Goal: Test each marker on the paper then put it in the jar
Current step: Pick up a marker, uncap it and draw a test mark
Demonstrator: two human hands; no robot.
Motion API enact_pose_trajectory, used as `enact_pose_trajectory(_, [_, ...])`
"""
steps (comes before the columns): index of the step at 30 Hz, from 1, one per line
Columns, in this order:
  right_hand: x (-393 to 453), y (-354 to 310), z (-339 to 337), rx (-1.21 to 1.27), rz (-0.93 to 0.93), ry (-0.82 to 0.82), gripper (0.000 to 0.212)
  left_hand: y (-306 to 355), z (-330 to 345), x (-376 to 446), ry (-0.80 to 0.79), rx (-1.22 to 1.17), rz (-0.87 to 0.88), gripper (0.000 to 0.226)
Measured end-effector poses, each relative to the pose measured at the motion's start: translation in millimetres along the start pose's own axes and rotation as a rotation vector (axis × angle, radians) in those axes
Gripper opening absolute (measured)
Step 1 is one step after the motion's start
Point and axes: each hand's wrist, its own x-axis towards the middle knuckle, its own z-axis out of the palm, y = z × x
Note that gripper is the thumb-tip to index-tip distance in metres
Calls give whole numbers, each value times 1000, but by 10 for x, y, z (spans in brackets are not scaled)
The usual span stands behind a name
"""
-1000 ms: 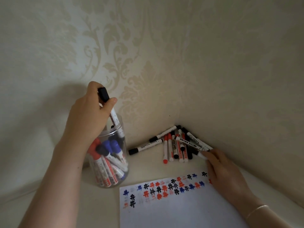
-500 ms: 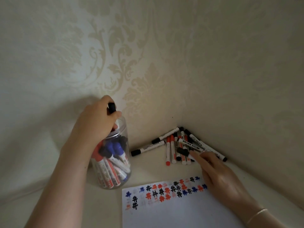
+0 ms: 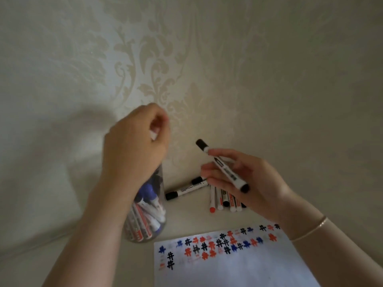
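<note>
The right hand (image 3: 244, 181) held a black-capped marker (image 3: 222, 165) raised above the desk (image 3: 62, 264), fingers curled round its white barrel, the cap pointing up toward the wall and the dark butt end down by the palm. The print on the barrel was too small to read. The left hand (image 3: 134, 146) hung over the mouth of the clear jar (image 3: 145, 212), its fingers curled loosely; whether anything lay inside that curl I could not tell, since a pale blur sat between thumb and fingers. The wrist covered the jar's rim and upper part, so only the lower ends of the red, blue and black markers inside showed. Behind the right hand, in the far corner of the desk, lay the loose pile of markers (image 3: 219, 195), mostly hidden by the fingers, with one black marker (image 3: 184, 190) lying clear toward the jar. The paper (image 3: 238, 268), marked with rows of coloured hash signs, ran off the near edge
</note>
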Motion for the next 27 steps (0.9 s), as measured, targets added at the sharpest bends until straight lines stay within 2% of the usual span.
enact_pose_trajectory(1, [-4,-35,39,34,25,-106,34,70,23,-20,-91,-98,63,21])
enact_pose_trajectory(3, [17,-36,78,-50,9,-205,31,180,109,-87,-397,-174,99,49])
enact_pose_trajectory(5, [57,-10,94,-202,-84,-128,12,228,216,-146,-695,-198,56,58])
enact_pose_trajectory(6, [68,4,103,-247,-131,-64,11,242,260,-169,-779,-242,48,52])
enact_pose_trajectory(9, [79,21,100,-213,-157,79,36,254,336,-199,-804,-385,20,27])
enact_pose_trajectory(13, [64,-55,117,-246,-154,163,40,258,386,-235,-891,-540,-89,21])
enact_pose_trajectory(15, [71,-90,109,-292,-178,184,38,306,410,-252,-939,-696,-115,22])
enact_pose_trajectory(18, [32,-166,101,-340,-183,158,32,360,446,-262,-972,-926,-195,21])
enact_pose_trajectory(21, [-22,-234,41,-343,-127,105,32,360,521,-274,-964,-1057,-222,23])
enact_pose_trajectory(25, [-118,-335,-98,-395,-67,20,27,416,620,-363,-972,-1155,-298,26])
enact_pose_trajectory(27, [-167,-355,-185,-432,-89,34,25,437,679,-419,-959,-1068,-233,31])
